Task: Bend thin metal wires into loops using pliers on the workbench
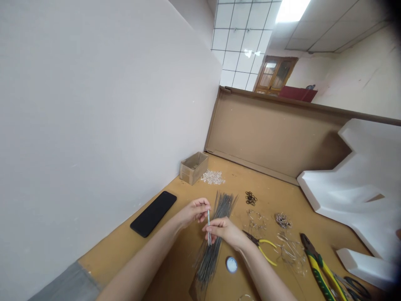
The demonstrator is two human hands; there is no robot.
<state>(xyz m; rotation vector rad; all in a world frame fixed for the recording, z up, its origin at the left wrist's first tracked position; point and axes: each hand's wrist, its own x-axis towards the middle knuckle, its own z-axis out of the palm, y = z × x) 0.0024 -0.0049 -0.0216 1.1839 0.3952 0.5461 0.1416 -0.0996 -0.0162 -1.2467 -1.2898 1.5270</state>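
Between my two hands, a thin silvery strip (209,228) stands nearly upright above a long bundle of grey wires (224,207). My left hand (198,210) pinches its top end between thumb and fingertips. Lower down, my right hand (221,229) has thumb and fingers closed round the same strip. The wire bundle lies on the orange-brown table (125,259), partly hidden by my right hand. Yellow-handled pliers (263,246) rest just right of my right forearm, and a small round blue-and-white object (232,264) lies below that hand.
A black phone (153,213) lies at left. Farther back are a small cardboard box (193,168) and clear beads (213,177). At right are black rings (250,198), a metal ring pile (283,220), bent wires (291,253), green-yellow pliers (319,267) and white foam (354,179).
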